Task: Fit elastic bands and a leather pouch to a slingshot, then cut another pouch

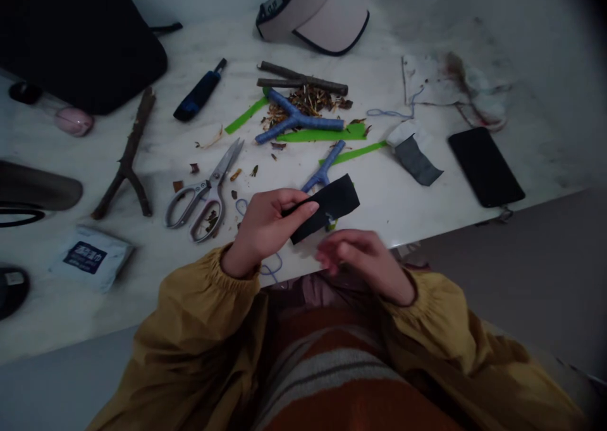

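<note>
My left hand (268, 229) is closed on a black strip of leather or cloth (327, 206), held over the near edge of the white table (156, 273). My right hand (363, 260) hovers just below and to the right of the strip, fingers curled and blurred; whether it holds anything is unclear. Just beyond the strip lies a small blue-wrapped forked stick (325, 169). A larger blue-wrapped forked stick (296, 119) lies farther back on bark scraps. Steel scissors (203, 191) rest left of my left hand.
A bare forked branch (128, 159), a blue utility knife (199, 93), green tape strips (322, 135), two plain sticks (301, 80), a grey cloth piece (417, 159), a black phone (486, 165), a visor cap (315, 14), a black bag (78, 39) and a white packet (90, 257) lie around.
</note>
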A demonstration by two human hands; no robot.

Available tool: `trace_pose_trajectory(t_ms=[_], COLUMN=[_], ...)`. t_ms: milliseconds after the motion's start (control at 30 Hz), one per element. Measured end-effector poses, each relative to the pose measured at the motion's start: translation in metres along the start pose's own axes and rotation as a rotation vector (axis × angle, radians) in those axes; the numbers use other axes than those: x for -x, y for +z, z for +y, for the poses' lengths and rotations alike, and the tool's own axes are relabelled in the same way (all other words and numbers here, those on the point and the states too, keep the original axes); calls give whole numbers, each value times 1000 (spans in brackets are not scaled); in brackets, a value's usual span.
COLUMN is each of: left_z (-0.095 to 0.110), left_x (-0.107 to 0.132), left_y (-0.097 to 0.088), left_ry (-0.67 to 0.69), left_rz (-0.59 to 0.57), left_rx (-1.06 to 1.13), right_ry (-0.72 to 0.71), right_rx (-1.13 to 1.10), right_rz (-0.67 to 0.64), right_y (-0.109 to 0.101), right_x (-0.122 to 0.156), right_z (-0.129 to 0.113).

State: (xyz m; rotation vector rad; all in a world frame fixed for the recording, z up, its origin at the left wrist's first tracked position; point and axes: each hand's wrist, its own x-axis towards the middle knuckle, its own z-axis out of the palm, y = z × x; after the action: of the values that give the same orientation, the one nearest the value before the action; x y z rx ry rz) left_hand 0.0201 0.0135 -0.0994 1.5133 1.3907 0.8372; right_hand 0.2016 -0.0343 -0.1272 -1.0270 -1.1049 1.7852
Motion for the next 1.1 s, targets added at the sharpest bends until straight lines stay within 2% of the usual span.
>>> trace_pose_trajectory(t_ms=[33,133,200,267,367,500,667,900,1000,1100], left_z=[1,6,10,11,6,-10,-21,-2,4,4], left_x=[2,10,15,19,22,23,26,23,22,26], left_y=[1,3,3,3,4,5,5,2,0,-5], left_ry=[73,384,623,819,982,1076,1061,1052,1004,1013], left_rz=[17,10,12,23,25,66,32,8,0,-20], left_rx=[-64,-291,-441,-558,-618,-565,-475,-544,-583,-604], right_ry=[17,-115,-193,-257,-383,-585,-626,-620,-626,-643], right_rx=[-130,-333,-346,-305,-265,-282,-224,-240,-281,-287], right_rz=[-37,147,227,242,209,128,114,22,22,32], right_y=[6,17,17,15,11,9,7,5,6,5], right_x=[-4,-23,-32,-35,-31,-28,-28,-26,-26,-28], right_z=[6,23,31,35,38,37,33,32,32,31])
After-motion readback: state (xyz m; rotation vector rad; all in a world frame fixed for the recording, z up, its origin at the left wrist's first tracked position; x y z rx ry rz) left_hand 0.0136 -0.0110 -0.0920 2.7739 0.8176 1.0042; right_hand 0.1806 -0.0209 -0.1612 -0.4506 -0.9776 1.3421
